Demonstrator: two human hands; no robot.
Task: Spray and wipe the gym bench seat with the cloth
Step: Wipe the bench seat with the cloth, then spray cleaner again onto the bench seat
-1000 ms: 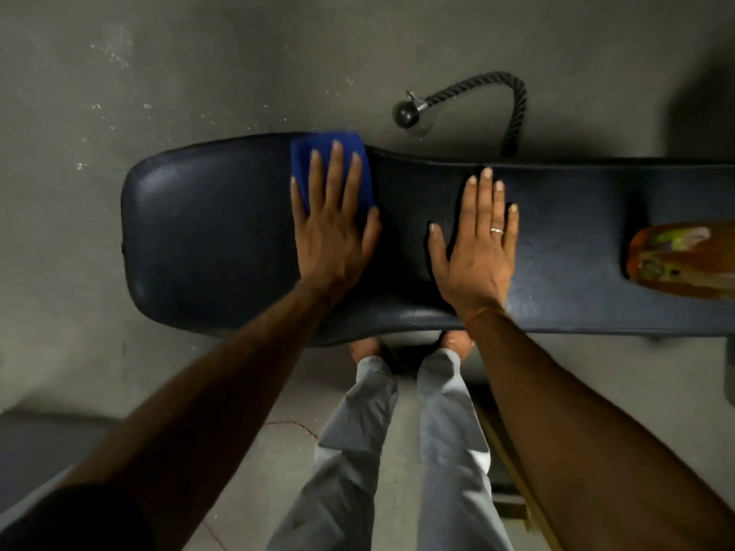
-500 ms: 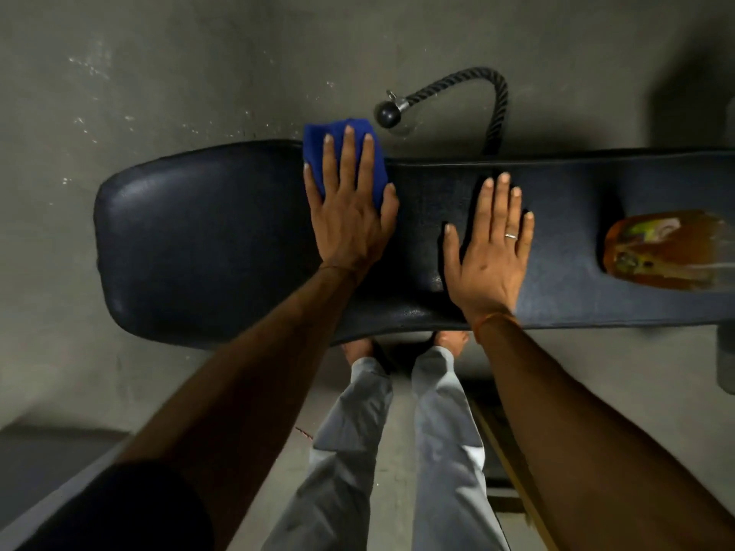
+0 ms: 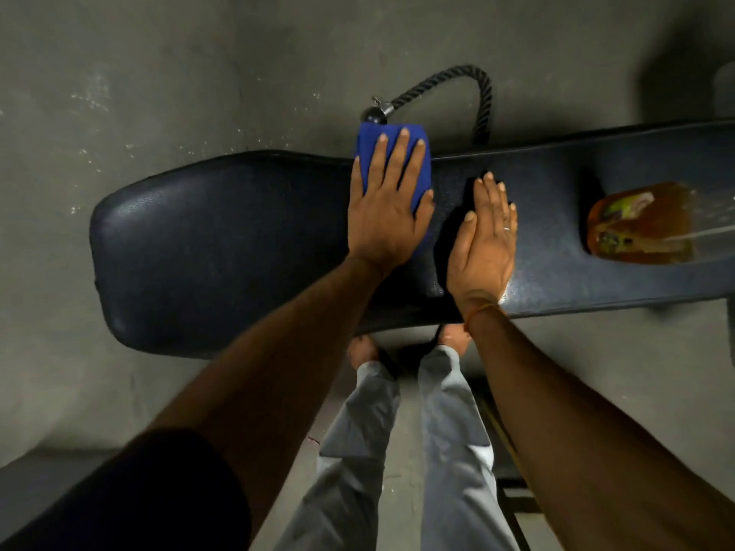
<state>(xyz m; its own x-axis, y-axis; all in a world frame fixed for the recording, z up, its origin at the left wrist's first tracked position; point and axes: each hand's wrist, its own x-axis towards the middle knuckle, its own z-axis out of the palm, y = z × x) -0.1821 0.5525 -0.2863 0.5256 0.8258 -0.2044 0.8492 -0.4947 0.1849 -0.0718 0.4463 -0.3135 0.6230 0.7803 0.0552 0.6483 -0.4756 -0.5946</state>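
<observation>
A long black padded bench seat [image 3: 207, 248] runs across the view. My left hand [image 3: 387, 204] lies flat on a folded blue cloth [image 3: 422, 153], pressing it against the seat's far edge, part of the cloth sticking out past that edge. My right hand [image 3: 483, 240] rests palm-down on the bare seat just to the right of it, fingers together, holding nothing. An orange-brown spray bottle [image 3: 644, 224] lies on its side on the seat at the right.
A black rope handle with a ball end [image 3: 437, 89] lies on the concrete floor [image 3: 159, 73] behind the bench. My legs in grey trousers [image 3: 397, 451] and bare feet stand against the near edge of the bench.
My left hand has pushed the blue cloth away from me to the far edge of the seat and a little to the right. My right hand stayed flat beside it, fingers now closer together.
</observation>
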